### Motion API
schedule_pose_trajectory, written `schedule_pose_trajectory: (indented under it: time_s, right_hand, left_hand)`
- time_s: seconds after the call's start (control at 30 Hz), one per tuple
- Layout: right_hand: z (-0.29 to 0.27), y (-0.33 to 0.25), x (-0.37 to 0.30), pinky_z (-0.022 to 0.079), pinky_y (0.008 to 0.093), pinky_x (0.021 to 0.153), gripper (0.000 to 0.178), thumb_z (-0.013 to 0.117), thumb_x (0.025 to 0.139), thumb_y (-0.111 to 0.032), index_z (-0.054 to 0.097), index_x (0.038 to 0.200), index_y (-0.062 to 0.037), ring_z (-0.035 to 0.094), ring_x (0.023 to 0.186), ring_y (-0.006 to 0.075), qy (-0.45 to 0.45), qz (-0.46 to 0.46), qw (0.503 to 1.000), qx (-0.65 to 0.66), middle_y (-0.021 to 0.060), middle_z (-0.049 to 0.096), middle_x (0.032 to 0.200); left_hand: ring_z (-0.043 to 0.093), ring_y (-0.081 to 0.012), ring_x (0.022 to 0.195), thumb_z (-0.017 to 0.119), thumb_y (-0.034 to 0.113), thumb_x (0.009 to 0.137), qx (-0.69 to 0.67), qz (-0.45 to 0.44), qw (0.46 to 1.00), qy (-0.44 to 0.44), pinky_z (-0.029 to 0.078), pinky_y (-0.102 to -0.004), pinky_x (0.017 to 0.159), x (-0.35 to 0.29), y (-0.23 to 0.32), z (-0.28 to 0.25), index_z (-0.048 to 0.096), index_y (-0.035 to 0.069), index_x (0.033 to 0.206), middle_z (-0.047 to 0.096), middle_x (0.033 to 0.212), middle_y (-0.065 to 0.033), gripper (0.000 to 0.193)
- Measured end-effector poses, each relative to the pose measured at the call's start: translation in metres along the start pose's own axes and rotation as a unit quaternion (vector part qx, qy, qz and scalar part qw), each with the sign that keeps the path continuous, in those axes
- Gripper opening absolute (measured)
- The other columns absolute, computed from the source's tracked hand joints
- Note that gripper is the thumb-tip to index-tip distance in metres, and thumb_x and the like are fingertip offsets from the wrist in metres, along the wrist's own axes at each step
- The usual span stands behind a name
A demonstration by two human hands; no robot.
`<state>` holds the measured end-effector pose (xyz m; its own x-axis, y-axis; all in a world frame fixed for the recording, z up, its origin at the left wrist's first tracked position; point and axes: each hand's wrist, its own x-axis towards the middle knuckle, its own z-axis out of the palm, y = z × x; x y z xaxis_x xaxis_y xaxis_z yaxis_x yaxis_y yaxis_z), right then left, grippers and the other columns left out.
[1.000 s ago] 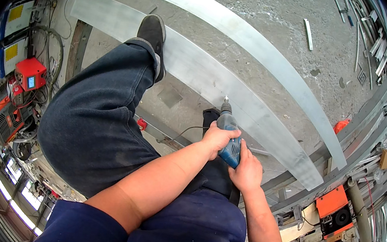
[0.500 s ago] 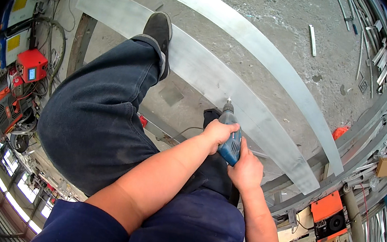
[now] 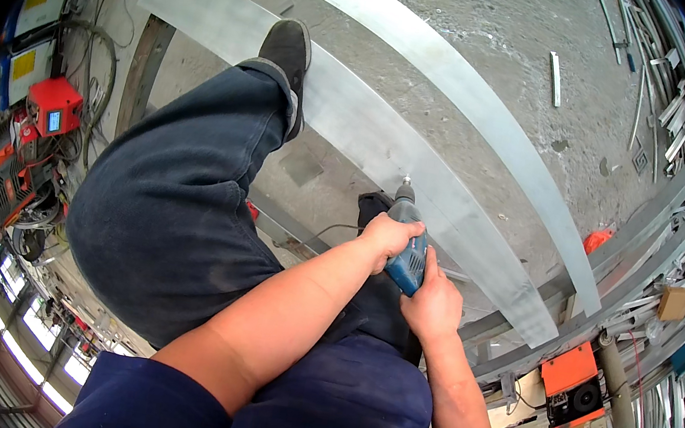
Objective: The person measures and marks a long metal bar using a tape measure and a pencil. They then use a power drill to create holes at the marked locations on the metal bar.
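Observation:
Both my hands are on a blue-and-black power drill (image 3: 407, 263). My left hand (image 3: 389, 238) wraps round the front of its body, behind the chuck. Further back, my right hand (image 3: 434, 299) is closed round its rear grip, which the fingers partly hide. At the tip, the drill's bit meets a wide flat metal strip (image 3: 364, 121) near the strip's middle. My shoe (image 3: 287, 53) rests on that same strip, farther left. A second, longer metal strip (image 3: 460, 60) lies beyond it, apart from the first.
Steel beams (image 3: 151, 56) run under the strips at both ends. Red machine units (image 3: 55, 108) and hoses stand at the left. An orange-and-black machine (image 3: 573, 382) sits at the right, near a small cardboard box (image 3: 674, 304) and piled metal offcuts (image 3: 679, 121). A short metal piece (image 3: 555, 79) lies on the concrete.
The view has shifted slightly. Both hands keep their hold on the drill, and its tip stays at about the same place on the strip.

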<state>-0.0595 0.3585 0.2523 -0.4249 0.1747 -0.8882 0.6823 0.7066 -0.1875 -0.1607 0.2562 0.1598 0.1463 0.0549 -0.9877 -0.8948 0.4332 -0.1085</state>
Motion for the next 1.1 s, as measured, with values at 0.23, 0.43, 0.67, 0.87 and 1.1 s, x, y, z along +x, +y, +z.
schedule_pose_trajectory:
  time_s: [0.23, 0.43, 0.67, 0.87, 1.1]
  right_hand:
    - [0.002, -0.005, -0.001, 0.059, 0.0472, 0.086, 0.096, 0.082, 0.072, -0.02, 0.039, 0.156, -0.0015, 0.073, 0.099, 0.0371, -0.011, 0.01, 1.0, -0.008, 0.0198, 0.07, 0.121]
    - [-0.002, -0.004, 0.001, 0.059, 0.0471, 0.087, 0.096, 0.081, 0.072, -0.02, 0.038, 0.157, -0.0027, 0.073, 0.1, 0.0369, -0.011, 0.008, 1.0, -0.008, 0.0185, 0.071, 0.12]
    - [0.009, 0.031, -0.012, 0.058, 0.0488, 0.086, 0.1, 0.082, 0.068, -0.014, 0.038, 0.157, -0.0034, 0.071, 0.098, 0.0392, 0.031, -0.04, 0.998, 0.036, 0.0188, 0.07, 0.116]
    - [0.014, 0.041, -0.028, 0.056, 0.049, 0.087, 0.099, 0.079, 0.067, -0.012, 0.039, 0.157, -0.0033, 0.07, 0.101, 0.0406, 0.032, -0.026, 0.998, 0.054, 0.0203, 0.071, 0.112]
    - [0.027, 0.044, -0.012, 0.057, 0.0488, 0.087, 0.102, 0.083, 0.068, -0.014, 0.036, 0.158, -0.0031, 0.069, 0.103, 0.0399, 0.045, -0.065, 0.995, 0.052, 0.0196, 0.069, 0.12]
  left_hand:
    - [0.069, -0.0264, 0.1, 0.077, 0.03, 0.095, 0.032, 0.0, 0.999, -0.004, 0.059, -0.0432, 0.082, 0.002, -0.001, -0.005, 0.054, -0.003, 0.131, 0.067, 0.115, -0.0148, 0.054]
    - [0.07, -0.0269, 0.101, 0.077, 0.03, 0.094, -0.012, -0.013, 1.0, -0.024, 0.059, -0.0438, 0.081, 0.003, 0.002, -0.004, 0.054, -0.005, 0.13, 0.066, 0.117, -0.0162, 0.055]
    - [0.069, -0.0259, 0.101, 0.077, 0.03, 0.094, 0.025, 0.038, 0.998, 0.043, 0.057, -0.0407, 0.086, -0.015, -0.011, 0.024, 0.051, -0.009, 0.129, 0.066, 0.115, -0.017, 0.059]
    - [0.067, -0.0249, 0.101, 0.078, 0.03, 0.094, 0.07, 0.035, 0.996, 0.048, 0.055, -0.04, 0.088, -0.013, -0.03, 0.034, 0.047, -0.006, 0.134, 0.066, 0.115, -0.0166, 0.062]
    - [0.067, -0.0259, 0.105, 0.077, 0.029, 0.093, 0.071, 0.061, 0.993, 0.076, 0.055, -0.041, 0.09, -0.001, -0.032, 0.024, 0.046, -0.005, 0.137, 0.065, 0.118, -0.0168, 0.064]
